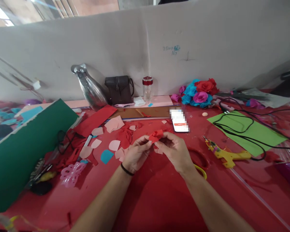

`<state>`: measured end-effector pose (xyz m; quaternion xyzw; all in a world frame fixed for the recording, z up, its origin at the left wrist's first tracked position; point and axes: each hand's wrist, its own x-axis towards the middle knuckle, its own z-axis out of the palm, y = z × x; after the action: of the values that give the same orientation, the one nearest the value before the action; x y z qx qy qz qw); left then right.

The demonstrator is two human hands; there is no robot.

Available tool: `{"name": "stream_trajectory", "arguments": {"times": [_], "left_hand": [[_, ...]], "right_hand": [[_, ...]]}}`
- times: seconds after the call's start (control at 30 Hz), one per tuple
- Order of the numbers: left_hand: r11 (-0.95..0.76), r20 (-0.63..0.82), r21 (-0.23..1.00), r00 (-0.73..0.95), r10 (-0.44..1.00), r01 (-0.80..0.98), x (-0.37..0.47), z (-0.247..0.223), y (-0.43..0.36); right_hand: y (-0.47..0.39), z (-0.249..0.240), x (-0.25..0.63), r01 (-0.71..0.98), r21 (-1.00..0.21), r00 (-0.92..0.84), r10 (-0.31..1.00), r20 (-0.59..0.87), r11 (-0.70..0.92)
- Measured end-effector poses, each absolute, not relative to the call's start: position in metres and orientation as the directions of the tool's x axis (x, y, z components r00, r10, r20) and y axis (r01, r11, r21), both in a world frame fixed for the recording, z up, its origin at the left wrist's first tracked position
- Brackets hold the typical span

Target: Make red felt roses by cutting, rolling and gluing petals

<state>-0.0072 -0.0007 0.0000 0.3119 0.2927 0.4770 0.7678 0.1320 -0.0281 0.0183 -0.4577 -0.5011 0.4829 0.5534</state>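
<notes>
Nearer us than the phone (180, 121) and slightly to its left, we pinch one folded red paper piece (155, 136) between our left hand (138, 154) and right hand (178, 153), thumbs and fingertips closed on it. We count one yellow glue gun (228, 155) right of the phone, one steel jug (93, 90) and one black bag (119, 90) left of it. Beyond it, handwriting on the wall (125, 45) seems to start "3500"; the rest is unclear.

Before you, the tabletop (154, 199) is red, the glue gun (228, 155) yellow, the flask (93, 90) silver, the board (36, 151) green.
</notes>
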Motion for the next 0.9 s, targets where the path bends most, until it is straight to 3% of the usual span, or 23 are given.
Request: {"name": "stream_trajectory", "arguments": {"times": [0.2,0.43,0.73,0.9], "left_hand": [[0.325,-0.141,0.764,0.348,0.927,-0.557,-0.004,0.001,-0.003],[0.152,-0.06,0.857,0.198,0.978,-0.493,0.002,0.003,-0.008],[0.031,0.035,0.902,0.144,0.989,-0.431,0.001,-0.001,-0.006],[0.109,-0.041,0.864,0.148,0.988,-0.491,0.003,0.001,-0.008]], "right_hand": [[-0.03,0.022,0.129,-0.1,-0.988,0.065,0.992,0.112,0.119],[-0.032,0.023,0.125,-0.078,-0.988,0.168,0.978,0.121,0.136],[-0.033,0.024,0.123,-0.059,-0.991,0.193,0.976,0.104,0.118],[-0.033,0.024,0.121,-0.033,-0.994,0.197,0.976,0.093,0.101]]}}
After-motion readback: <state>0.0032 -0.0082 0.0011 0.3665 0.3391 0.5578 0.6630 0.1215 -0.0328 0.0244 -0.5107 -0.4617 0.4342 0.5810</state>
